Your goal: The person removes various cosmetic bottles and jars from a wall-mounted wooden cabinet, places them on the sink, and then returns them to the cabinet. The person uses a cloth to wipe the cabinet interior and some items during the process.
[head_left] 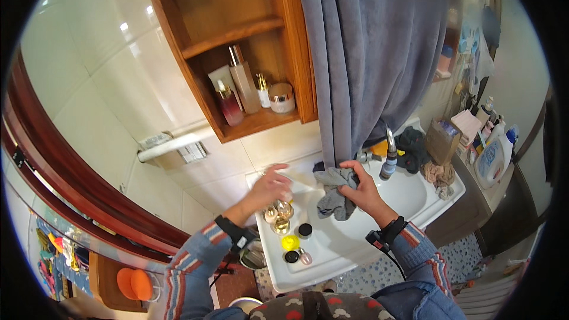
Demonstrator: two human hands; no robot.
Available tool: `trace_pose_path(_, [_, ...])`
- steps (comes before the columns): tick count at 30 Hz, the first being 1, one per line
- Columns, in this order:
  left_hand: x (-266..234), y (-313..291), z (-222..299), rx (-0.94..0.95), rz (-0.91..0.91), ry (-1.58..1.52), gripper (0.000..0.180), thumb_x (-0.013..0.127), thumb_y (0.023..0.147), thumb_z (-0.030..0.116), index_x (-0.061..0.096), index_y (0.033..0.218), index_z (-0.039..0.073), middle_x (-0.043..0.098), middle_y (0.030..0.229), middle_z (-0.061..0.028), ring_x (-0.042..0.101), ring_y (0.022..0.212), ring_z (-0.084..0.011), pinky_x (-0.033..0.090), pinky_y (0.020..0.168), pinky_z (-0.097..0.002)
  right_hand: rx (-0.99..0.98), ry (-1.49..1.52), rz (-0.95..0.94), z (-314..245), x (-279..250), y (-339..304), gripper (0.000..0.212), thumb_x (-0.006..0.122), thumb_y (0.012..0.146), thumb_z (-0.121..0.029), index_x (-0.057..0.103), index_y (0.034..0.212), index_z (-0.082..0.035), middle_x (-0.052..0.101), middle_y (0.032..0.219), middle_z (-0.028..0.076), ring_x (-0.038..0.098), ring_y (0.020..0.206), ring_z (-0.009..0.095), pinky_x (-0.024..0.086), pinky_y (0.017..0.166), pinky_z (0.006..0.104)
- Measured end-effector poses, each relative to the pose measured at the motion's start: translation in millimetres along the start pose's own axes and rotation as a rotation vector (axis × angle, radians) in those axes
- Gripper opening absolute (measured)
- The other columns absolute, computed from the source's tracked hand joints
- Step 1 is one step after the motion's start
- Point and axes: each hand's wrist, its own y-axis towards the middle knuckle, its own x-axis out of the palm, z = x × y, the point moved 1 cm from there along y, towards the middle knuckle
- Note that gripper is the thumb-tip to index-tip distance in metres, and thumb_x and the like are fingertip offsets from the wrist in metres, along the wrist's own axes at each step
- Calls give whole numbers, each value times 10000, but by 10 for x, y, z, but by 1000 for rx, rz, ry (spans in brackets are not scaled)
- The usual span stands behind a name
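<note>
My right hand (368,194) is closed around a crumpled grey cloth (336,202) above the left part of the white sink (332,264). To its left, my left hand (269,189) hangs over the counter with its fingers apart and nothing in them; they are slightly blurred. Just below that hand stand several round glass bottles with gold tones (281,225), partly covered by it. Nearer to me are a black-topped jar (305,230), a yellow item (290,242), a black round lid or jar (291,256) and a small pink bottle (305,257).
A grey curtain (373,53) hangs down behind the cloth. The faucet (389,157) rises at the basin's back, near dark cloth (413,149) and beige cloth (440,176). Cosmetics fill a wooden shelf (237,26) above. A detergent bottle (496,159) stands at right.
</note>
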Motion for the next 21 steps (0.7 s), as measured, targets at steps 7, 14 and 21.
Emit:
trace_pose_path(7, [779,-420,1215,312,55,8,798,653,1040,100,191,1681,212,486,1481,-129,576,1231,-188,524,1018,-363,-420,-15,-179,-1284,469,322,837,832,877,-227,407,1592,-131,454,1524,158,458,1423,289,385,1179,390])
trace_pose_path(14, [373,-725,1807,371,149,-19,652,629,1060,157,304,1625,162,546,1420,-81,591,1202,-175,609,885,-340,-669,-203,-292,-2105,647,485,771,788,831,-120,451,1525,-129,471,1442,199,480,1394,398,425,1147,434])
trace_pose_path(21, [-532,-748,2504,644,738,580,654,695,1008,246,389,1556,61,657,975,-65,681,898,-182,575,662,-323,-893,-417,74,-3074,374,1394,576,717,859,-70,557,1412,-96,543,1334,163,549,1312,329,454,1118,403])
